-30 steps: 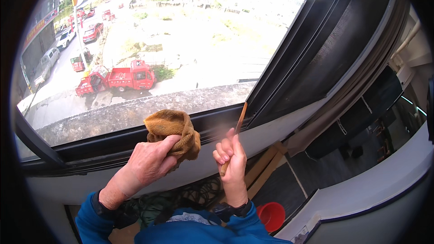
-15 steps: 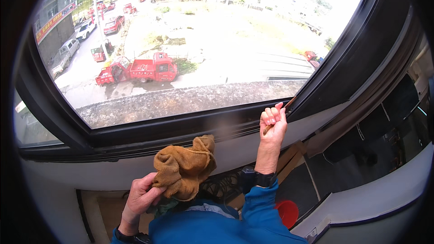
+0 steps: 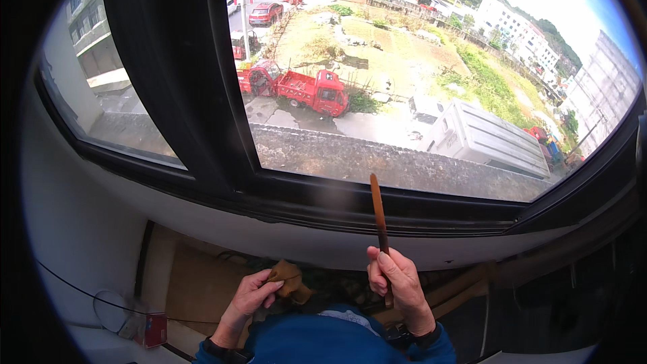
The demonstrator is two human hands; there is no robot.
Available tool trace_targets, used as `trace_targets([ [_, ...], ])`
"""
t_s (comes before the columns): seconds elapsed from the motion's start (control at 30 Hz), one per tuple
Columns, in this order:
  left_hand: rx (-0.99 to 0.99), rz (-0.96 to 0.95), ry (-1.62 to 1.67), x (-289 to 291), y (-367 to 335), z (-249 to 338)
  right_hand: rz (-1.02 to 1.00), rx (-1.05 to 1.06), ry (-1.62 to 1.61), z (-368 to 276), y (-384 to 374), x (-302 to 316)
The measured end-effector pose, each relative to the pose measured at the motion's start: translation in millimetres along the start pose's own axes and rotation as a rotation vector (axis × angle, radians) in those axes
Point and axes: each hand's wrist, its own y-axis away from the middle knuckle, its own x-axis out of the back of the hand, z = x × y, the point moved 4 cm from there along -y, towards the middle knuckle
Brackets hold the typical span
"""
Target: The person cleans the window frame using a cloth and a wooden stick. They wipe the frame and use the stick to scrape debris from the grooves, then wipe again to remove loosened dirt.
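A crumpled brown cloth (image 3: 291, 281) is pinched between the thumb and fingers of my left hand (image 3: 249, 296), low in front of my body. My right hand (image 3: 400, 284) is wrapped around the lower part of a slim, flat brown stick (image 3: 378, 205) with a rounded tip. It points upward, and its upper end overlaps the black window frame (image 3: 317, 199) in the view. I cannot tell whether the tip touches the frame. Part of the stick's dark lower end is hidden by my fingers.
A window pane (image 3: 397, 135) spans the upper view, with a thick black upright (image 3: 168, 61) at left. White wall (image 3: 202, 205) runs below the sill tracks. A small red box (image 3: 155, 329) and a dark cable are at lower left. Outside are red trucks and a ledge.
My right hand has drawn back from the frame's lower right corner, and the stick now points up. My left hand has lowered the cloth toward my body. The view has turned right.
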Motion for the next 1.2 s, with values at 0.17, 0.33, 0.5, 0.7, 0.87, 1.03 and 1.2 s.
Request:
trace_targets([
  [0.17, -0.035, 0.044, 0.055, 9, 0, -3, -0.22, -0.214, -0.094, 19, -25, -44],
  [0.33, -0.02, 0.046, 0.075, 13, 7, -20, -0.427, -0.345, -0.265, 33, -41, -82],
  [0.5, -0.029, 0.12, 0.095, 27, 20, -38, -0.505, -0.406, -0.464, 45, -70, -107],
  [0.7, -0.029, 0.262, 0.134, 42, 45, -52, -0.513, -0.415, -0.692, 55, -77, -148],
  [0.87, -0.045, 0.326, 0.18, 51, 60, -58, -0.527, -0.417, -0.792, 62, -74, -180],
  [1.03, -0.06, 0.416, 0.22, 59, 74, -67, -0.447, -0.356, -0.815, 76, -79, -218],
  [1.2, -0.057, 0.509, 0.261, 66, 88, -75, -0.359, -0.321, -0.709, 82, -91, -194],
])
